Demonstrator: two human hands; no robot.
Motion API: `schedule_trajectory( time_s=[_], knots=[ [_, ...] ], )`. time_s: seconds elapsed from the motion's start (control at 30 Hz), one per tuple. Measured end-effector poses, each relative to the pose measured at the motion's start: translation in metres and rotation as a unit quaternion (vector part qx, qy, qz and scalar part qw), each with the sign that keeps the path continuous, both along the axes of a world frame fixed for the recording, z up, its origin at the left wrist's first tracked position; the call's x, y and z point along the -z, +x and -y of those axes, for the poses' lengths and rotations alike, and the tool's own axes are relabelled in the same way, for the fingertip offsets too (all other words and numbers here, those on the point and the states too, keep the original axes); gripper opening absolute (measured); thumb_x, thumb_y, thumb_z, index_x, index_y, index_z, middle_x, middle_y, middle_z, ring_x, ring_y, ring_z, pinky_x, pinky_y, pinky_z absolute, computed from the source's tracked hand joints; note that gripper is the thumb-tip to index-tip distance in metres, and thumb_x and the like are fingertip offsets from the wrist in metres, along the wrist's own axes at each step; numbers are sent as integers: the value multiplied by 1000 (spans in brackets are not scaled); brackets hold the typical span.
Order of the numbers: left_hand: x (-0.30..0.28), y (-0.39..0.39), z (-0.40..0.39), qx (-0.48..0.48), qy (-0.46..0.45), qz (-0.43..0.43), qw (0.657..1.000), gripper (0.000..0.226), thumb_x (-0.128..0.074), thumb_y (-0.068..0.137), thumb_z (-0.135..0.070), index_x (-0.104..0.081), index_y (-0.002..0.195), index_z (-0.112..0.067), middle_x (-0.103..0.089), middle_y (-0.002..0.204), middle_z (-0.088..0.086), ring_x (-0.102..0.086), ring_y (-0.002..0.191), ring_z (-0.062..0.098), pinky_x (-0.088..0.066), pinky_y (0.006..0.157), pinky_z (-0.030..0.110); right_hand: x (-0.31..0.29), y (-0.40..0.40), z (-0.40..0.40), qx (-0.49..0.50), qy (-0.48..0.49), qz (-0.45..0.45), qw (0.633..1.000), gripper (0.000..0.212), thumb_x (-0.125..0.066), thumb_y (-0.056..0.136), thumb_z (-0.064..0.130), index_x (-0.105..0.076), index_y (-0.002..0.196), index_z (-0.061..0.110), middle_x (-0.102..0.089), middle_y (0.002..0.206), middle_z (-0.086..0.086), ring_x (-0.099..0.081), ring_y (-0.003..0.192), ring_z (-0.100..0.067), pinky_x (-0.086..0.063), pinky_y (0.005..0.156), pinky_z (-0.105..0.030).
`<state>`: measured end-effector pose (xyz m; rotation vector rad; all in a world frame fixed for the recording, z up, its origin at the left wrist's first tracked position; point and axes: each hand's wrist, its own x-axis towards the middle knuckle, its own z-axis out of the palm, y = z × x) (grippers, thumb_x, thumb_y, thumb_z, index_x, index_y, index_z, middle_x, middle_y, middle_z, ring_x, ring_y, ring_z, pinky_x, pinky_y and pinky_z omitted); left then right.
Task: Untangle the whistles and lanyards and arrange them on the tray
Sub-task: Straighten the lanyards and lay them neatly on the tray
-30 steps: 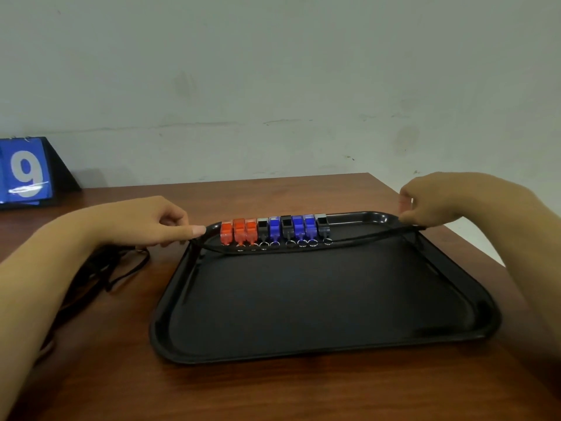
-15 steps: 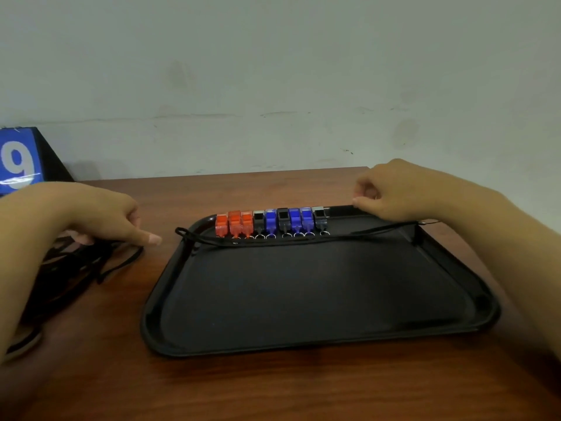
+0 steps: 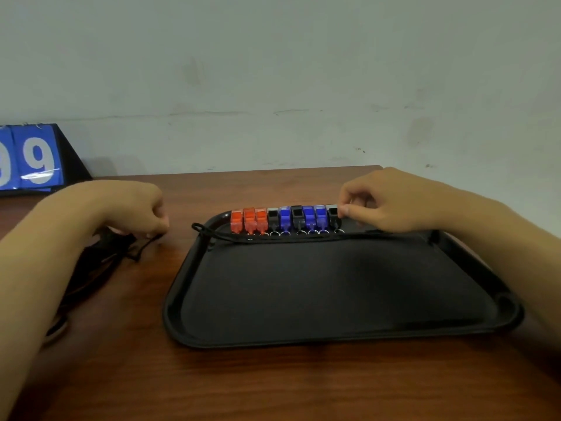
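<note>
Colours on the brown wooden table (image 3: 273, 384)

Glossy black plastic tray (image 3: 334, 340); three translucent orange whistles (image 3: 249, 219); four blue whistles (image 3: 309, 218); three black whistles (image 3: 296, 215); thin black cord lanyard (image 3: 273, 237); blue flip scoreboard with white nines (image 3: 36, 159); pale grey-green wall (image 3: 273, 71).

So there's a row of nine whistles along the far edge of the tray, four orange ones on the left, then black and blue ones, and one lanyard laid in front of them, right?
Not quite. The head view shows three orange whistles, not four. The rest holds: nine whistles in a row along the far edge of the tray, black and blue ones after the orange, and one lanyard laid in front.
</note>
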<state>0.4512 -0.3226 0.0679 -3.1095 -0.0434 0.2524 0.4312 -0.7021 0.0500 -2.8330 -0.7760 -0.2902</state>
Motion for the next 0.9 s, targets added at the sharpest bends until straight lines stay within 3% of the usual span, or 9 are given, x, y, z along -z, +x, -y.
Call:
schedule_trajectory(
  time_s=[0.1,0.17,0.3,0.4,0.53,0.63,0.7,0.77,0.9],
  knots=[
    [-4,-1,8,13,-64,148,987,22,-54,97,-24,-72,88,-15,-77,69,-3,-71,74,23,-51,65,31,2,0,0,-5,10,-6,1000,14,-58,97,35,-70,92,32,-69,72,15,-63,72,-2,-46,65,-19],
    [-3,-2,12,20,-147,218,965,10,-54,97,-23,-63,97,-19,-76,65,-9,-68,68,18,-46,58,29,2,1,1,-9,17,-9,1000,14,-58,98,36,-69,91,34,-69,71,18,-63,71,0,-45,63,-18],
    [-3,-9,29,82,-377,253,887,15,-61,98,-29,-58,112,-24,-79,78,-6,-67,61,9,-50,64,28,3,1,-1,-17,11,-1,1000,14,-57,98,36,-69,91,35,-68,74,23,-63,74,1,-43,63,-17],
    [-8,-20,44,121,-507,190,832,14,-65,97,-25,-67,107,-16,-79,89,7,-68,70,12,-52,61,25,3,-1,-3,-25,21,15,999,12,-56,97,36,-68,93,36,-69,82,20,-63,81,3,-42,67,-17],
    [-10,-34,53,177,-649,26,740,18,-63,87,-15,-74,101,-11,-77,105,17,-75,86,21,-58,63,21,-2,-12,-12,-63,49,5,997,15,-58,97,33,-69,102,41,-69,98,24,-63,94,6,-52,77,-22],
    [-5,-38,60,232,-688,-76,683,23,-62,84,-14,-79,99,-13,-74,115,17,-75,100,24,-60,72,24,-5,-26,-26,-133,91,-38,986,25,-61,96,34,-67,117,46,-62,125,26,-58,116,5,-55,91,-26],
    [-2,-40,64,275,-697,-137,648,26,-66,84,-17,-78,106,-12,-72,121,16,-71,112,27,-60,79,26,-3,-33,-33,-177,80,-68,979,33,-62,96,38,-62,127,50,-47,146,28,-47,132,6,-53,99,-27],
    [0,-40,66,304,-698,-181,623,29,-69,84,-18,-76,112,-10,-70,126,16,-67,119,29,-59,83,27,0,-36,-37,-213,71,-74,972,40,-63,96,37,-59,134,48,-36,156,26,-39,140,6,-52,100,-28],
    [1,-40,65,308,-699,-200,614,34,-70,85,-19,-73,116,-7,-67,129,20,-67,118,31,-60,79,26,-2,-40,-41,-241,103,-76,962,46,-62,96,33,-56,141,39,-31,161,21,-31,145,7,-52,102,-29]
  ],
)
